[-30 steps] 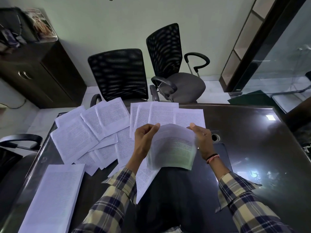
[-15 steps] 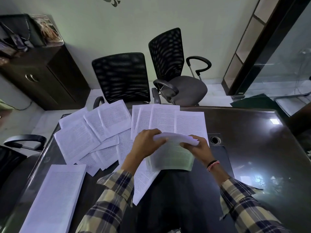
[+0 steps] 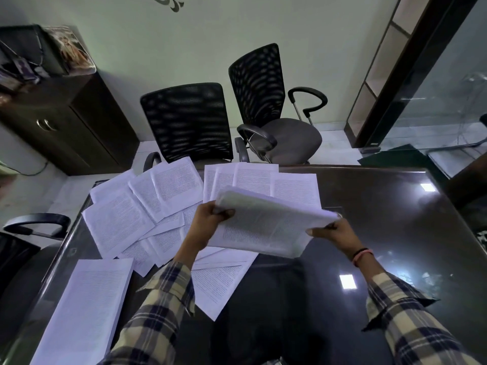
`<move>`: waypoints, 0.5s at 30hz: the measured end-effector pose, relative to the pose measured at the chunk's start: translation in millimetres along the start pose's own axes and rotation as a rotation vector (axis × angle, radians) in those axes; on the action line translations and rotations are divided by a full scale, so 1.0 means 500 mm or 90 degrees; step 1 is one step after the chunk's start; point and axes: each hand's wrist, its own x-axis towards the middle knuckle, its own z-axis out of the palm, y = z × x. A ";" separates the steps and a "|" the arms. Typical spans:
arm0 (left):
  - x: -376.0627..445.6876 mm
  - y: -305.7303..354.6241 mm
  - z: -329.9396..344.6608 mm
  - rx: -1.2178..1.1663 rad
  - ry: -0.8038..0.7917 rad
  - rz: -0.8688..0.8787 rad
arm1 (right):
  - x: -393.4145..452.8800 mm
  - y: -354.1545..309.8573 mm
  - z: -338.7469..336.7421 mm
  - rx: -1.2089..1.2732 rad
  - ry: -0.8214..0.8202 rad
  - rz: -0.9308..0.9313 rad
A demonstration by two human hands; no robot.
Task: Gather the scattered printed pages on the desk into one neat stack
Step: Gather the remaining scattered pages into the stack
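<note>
Hands grip bundle point(image 3: 266, 222) by opposite edges, left point(image 3: 210, 219), right point(image 3: 333, 234), lifted off tabletop point(image 3: 382, 212) for squaring; loose pages point(image 3: 118, 225) remain.

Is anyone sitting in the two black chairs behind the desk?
No, both mesh-backed chairs stand unoccupied behind the desk.

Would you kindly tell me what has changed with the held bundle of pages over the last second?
The bundle of pages, first held upright and then folded down between the hands, is now swung out flat and tilted to the right. The left hand grips its left edge, and the right hand has moved out right to pinch the far corner. The scattered pages and the side stack stayed put.
</note>
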 end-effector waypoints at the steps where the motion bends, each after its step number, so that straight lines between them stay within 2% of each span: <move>1: -0.004 -0.016 0.008 -0.045 0.002 -0.026 | -0.004 -0.005 0.005 0.042 0.013 -0.001; 5: -0.025 -0.075 0.038 -0.135 0.018 -0.078 | -0.007 -0.013 0.056 0.118 0.109 -0.023; 9: -0.037 -0.132 0.055 -0.083 0.053 -0.135 | -0.018 0.044 0.096 0.125 0.194 0.028; 15: -0.074 -0.182 0.075 -0.031 0.039 -0.153 | -0.047 0.096 0.129 0.077 0.184 0.071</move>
